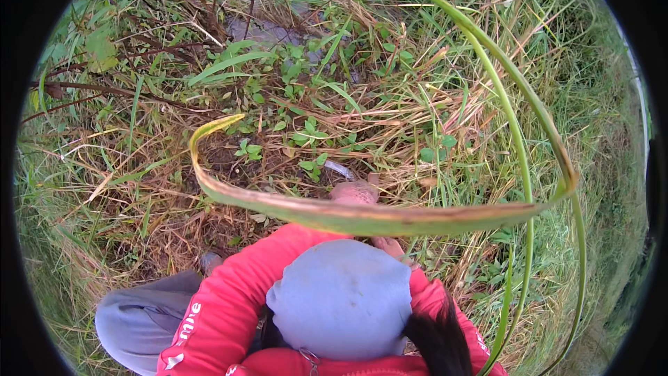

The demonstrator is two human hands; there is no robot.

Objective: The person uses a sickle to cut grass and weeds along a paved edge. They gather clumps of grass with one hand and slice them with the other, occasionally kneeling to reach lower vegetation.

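Observation:
My left hand (355, 192) is low among cut grass and weeds, its lower part hidden behind a long leaf. Just beyond it lies a pale, curved, blade-like piece (339, 168); whether the hand holds it cannot be told. My right hand (389, 246) shows partly between that leaf and my raised knee (342, 297), near the grass stems. Its fingers are mostly hidden. The long green leaf with a browned edge (365, 216) arches across the view close to the camera, in front of both hands.
Small green seedlings (310, 133) and dry straw (396, 115) cover the ground ahead. Dark woody stems (198, 10) stand at the upper left, by a grey patch, perhaps stone (266, 31). Tall grass (584, 89) grows on the right. My other bent knee (141, 324) is at the lower left.

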